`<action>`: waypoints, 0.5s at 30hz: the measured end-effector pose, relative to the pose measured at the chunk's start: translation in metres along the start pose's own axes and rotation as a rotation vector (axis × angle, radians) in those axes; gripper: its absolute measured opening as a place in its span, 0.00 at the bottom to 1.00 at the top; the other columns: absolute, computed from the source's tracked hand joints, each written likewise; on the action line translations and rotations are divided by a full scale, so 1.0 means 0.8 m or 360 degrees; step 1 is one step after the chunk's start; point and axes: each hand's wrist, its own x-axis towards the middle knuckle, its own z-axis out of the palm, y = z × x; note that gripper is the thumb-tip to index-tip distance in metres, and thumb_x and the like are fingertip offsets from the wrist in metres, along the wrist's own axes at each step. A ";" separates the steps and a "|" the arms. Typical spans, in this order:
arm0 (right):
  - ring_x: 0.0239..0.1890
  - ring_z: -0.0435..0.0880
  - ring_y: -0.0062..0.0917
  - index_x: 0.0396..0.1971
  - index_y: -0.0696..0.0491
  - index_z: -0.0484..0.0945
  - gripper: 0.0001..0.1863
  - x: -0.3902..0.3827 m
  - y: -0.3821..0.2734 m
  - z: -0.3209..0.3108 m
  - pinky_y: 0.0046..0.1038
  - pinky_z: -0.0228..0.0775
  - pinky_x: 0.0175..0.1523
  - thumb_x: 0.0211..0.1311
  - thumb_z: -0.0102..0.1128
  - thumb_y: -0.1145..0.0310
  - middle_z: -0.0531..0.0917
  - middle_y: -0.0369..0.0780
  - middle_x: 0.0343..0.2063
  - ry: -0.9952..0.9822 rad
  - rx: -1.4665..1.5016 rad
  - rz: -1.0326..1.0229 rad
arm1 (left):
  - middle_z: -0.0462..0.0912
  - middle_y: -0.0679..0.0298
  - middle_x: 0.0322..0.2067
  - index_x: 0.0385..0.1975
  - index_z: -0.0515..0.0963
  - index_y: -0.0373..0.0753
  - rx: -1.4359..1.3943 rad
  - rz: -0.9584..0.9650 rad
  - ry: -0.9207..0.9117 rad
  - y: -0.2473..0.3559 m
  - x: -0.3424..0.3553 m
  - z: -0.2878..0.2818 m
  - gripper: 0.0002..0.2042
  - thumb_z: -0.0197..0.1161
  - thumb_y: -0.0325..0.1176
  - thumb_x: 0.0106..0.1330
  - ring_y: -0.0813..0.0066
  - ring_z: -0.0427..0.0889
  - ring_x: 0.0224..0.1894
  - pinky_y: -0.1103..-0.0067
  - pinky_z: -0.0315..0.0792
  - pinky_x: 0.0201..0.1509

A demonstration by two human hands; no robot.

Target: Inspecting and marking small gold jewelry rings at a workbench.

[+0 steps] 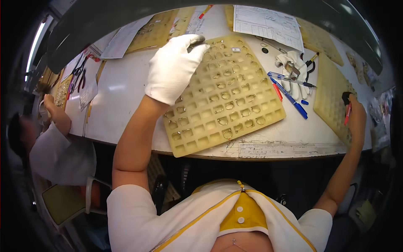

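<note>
My left hand (174, 67), in a white glove with dark fingertips, is over the far left part of a yellowish compartment tray (191, 145). Its thumb and fingers bend toward each other in a pinch; whatever may be between them is too small to make out. Many of the tray's square pockets hold rings (227, 133), and a small whitish tag (236, 49) lies near its far edge. At the far right, my bare right hand (357, 119) is closed around a slim red pen (347, 113), with something black at the fingertips. Beneath that hand lies another yellowish tray (329, 98).
Right of the ring tray lie blue pens (294, 100), a red marker (277, 92) and a white glove (296, 63). Paper forms (268, 26) cover trays at the back. A printed ruler strip (285, 150) follows the front edge. Another person (63, 155) sits at left near pliers (82, 80).
</note>
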 end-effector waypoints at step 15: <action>0.15 0.71 0.32 0.17 0.52 0.66 0.09 -0.048 -0.223 0.141 0.30 0.61 0.25 0.36 0.58 0.77 0.69 0.36 0.09 0.0086 0.0417 -0.2184 | 0.80 0.60 0.36 0.35 0.80 0.41 0.0297 -0.0054 -0.0756 0.001 -0.016 -0.021 0.10 0.52 0.30 0.58 0.62 0.78 0.40 0.73 0.71 0.45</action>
